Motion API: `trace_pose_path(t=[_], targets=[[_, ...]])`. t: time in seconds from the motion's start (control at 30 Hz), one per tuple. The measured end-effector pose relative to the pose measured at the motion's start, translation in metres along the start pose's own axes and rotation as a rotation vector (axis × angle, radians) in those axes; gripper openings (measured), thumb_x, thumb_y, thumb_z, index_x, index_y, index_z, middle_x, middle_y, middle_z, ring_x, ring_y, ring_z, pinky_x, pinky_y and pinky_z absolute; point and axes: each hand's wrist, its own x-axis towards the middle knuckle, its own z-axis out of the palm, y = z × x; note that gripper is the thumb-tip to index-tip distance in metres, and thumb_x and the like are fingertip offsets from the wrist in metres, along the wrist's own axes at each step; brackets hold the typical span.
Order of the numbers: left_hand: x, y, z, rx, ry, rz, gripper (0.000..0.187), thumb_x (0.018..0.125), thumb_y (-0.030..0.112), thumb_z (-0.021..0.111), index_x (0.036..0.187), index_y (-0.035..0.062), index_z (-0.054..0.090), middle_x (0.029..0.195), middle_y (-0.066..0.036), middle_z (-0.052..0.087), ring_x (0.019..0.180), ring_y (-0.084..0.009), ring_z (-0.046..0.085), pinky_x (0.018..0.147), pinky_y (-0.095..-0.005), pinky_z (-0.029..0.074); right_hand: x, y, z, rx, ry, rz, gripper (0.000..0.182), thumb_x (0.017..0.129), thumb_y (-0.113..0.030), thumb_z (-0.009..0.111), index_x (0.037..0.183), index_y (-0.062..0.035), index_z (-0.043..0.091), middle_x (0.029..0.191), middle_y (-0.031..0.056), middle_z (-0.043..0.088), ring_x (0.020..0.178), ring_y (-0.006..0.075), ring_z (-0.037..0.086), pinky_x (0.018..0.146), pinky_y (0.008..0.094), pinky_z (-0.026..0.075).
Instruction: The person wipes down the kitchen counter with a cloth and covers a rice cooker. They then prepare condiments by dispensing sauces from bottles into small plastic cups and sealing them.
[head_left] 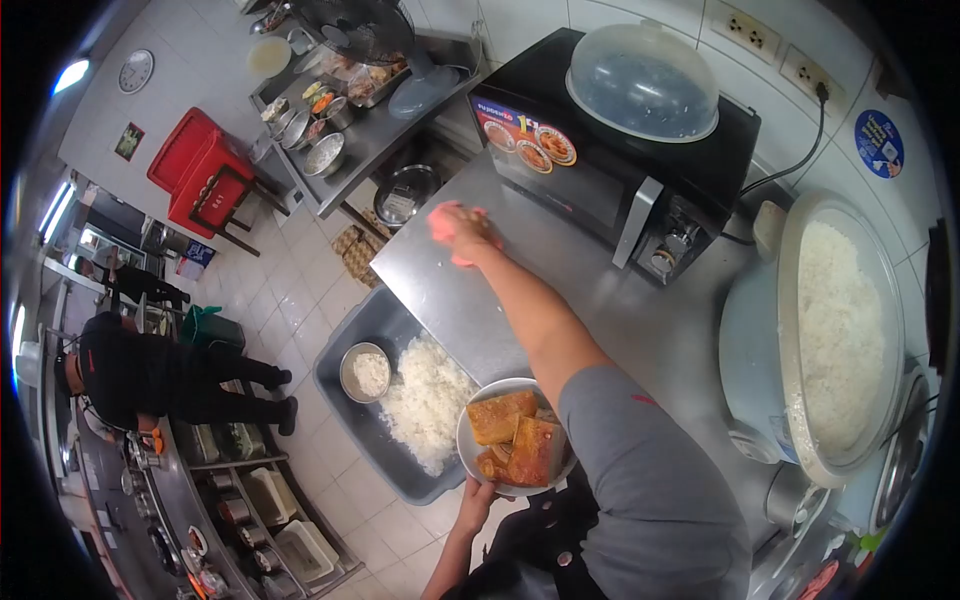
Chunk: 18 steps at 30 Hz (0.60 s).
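Observation:
My left hand (478, 503) grips the rim of a white bowl (463, 440) holding several browned slabs of food (531, 450), perhaps fried meat or fish. The bowl is tilted slightly beside the steel table's edge. With my right arm stretched out, my right hand (466, 232) presses a pink cloth (441, 224) on the steel table top (540, 300), in front of a black microwave oven (575, 190). Below the table edge, a grey tub (345, 425) contains loose white rice (428, 405) and a small metal bowl (345, 378) of rice.
A large pale rice container (750, 340) stands right of the table. A clear domed cover (640, 80) sits on the microwave. Behind are a steel prep table (350, 165) with bowls, a fan (350, 25) and a red cooler (195, 160). A person in black (130, 370) stands at left.

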Motion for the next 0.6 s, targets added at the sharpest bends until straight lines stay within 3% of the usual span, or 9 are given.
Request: trace_pose_path(t=[0.03,0.1,0.17,0.23,0.33,0.37,0.43,0.53,0.6], targets=[[-0.011,-0.001,0.005,-0.022,0.025,-0.009,0.048,0.098,0.011,0.045,0.142,0.0059,0.027,0.128,-0.016,0.052,0.102,-0.0287,0.063,0.077,-0.0406,0.058,-0.006,-0.003,0.017,-0.167,-0.016,-0.31,0.064,0.069,-0.021,0.072,0.13,-0.0145,0.054,0.144,0.0006,0.05,0.124,0.0161,0.05,0.106,0.042,0.037],[0.03,0.009,-0.01,-0.022,0.042,0.05,0.048,0.097,0.01,0.045,0.142,0.0048,0.027,0.125,-0.015,0.054,0.101,-0.0279,0.064,0.076,-0.0401,0.058,0.038,-0.027,0.036,0.088,-0.277,-0.781,0.043,0.07,-0.022,0.07,0.112,-0.0145,0.066,0.118,0.0016,0.064,0.1,0.0174,0.059,0.083,0.0319,0.047],[0.021,0.003,-0.01,-0.024,-0.031,0.028,0.047,0.097,0.01,0.045,0.141,0.0037,0.028,0.125,-0.015,0.054,0.1,-0.0276,0.064,0.075,-0.0397,0.058,-0.032,-0.049,0.011,0.437,-0.827,-0.325,0.038,0.067,-0.01,0.067,0.105,-0.0139,0.071,0.11,0.0022,0.067,0.107,0.0209,0.057,0.082,0.0317,0.05],[0.016,0.001,-0.009,-0.016,-0.044,0.056,0.046,0.099,0.016,0.048,0.139,0.0029,0.03,0.123,-0.016,0.055,0.097,-0.0276,0.065,0.074,-0.0387,0.058,-0.088,-0.054,-0.002,0.492,-1.024,-0.055,0.039,0.063,0.003,0.064,0.097,-0.0134,0.076,0.102,0.0028,0.071,0.115,0.0243,0.055,0.082,0.0315,0.053],[0.015,0.0,-0.01,0.014,-0.021,0.094,0.046,0.098,0.022,0.05,0.135,0.0021,0.032,0.119,-0.018,0.057,0.092,-0.0283,0.067,0.071,-0.0386,0.059,-0.131,0.012,0.014,0.465,-0.902,-0.234,0.016,0.078,-0.017,0.068,0.091,-0.013,0.077,0.093,0.0024,0.074,0.072,0.0166,0.063,0.059,0.0309,0.049],[0.018,0.001,-0.013,0.04,-0.039,0.082,0.046,0.098,0.022,0.05,0.135,0.0027,0.032,0.118,-0.018,0.057,0.092,-0.0288,0.066,0.073,-0.0396,0.059,-0.143,0.052,0.025,0.348,-0.632,-0.546,0.018,0.075,-0.013,0.069,0.091,-0.0139,0.077,0.097,0.0015,0.073,0.079,0.0183,0.064,0.062,0.0321,0.051],[0.018,0.005,-0.013,0.046,-0.07,0.023,0.055,0.092,0.02,0.051,0.14,0.0027,0.031,0.124,-0.017,0.054,0.097,-0.0285,0.064,0.075,-0.04,0.057,-0.2,0.089,-0.001,0.197,-0.33,-0.8,0.023,0.071,-0.009,0.07,0.091,-0.0149,0.078,0.101,0.0007,0.072,0.087,0.02,0.065,0.066,0.0334,0.053],[0.026,0.01,-0.015,0.068,-0.11,0.108,0.054,0.092,0.023,0.051,0.138,0.0013,0.034,0.121,-0.017,0.056,0.099,-0.0274,0.063,0.074,-0.0383,0.057,-0.309,0.102,-0.074,0.441,-0.434,-0.197,0.04,0.06,-0.001,0.068,0.096,-0.0161,0.077,0.112,0.0041,0.069,0.122,0.0248,0.051,0.109,0.042,0.032],[0.033,0.014,-0.018,0.108,-0.202,0.082,0.053,0.092,0.025,0.051,0.138,0.0019,0.035,0.118,-0.016,0.059,0.096,-0.0247,0.065,0.073,-0.0362,0.057,-0.399,0.078,-0.113,-0.186,0.013,-0.287,0.04,0.064,-0.001,0.066,0.098,-0.0184,0.077,0.104,0.0013,0.069,0.117,0.0196,0.057,0.08,0.0449,0.056]])
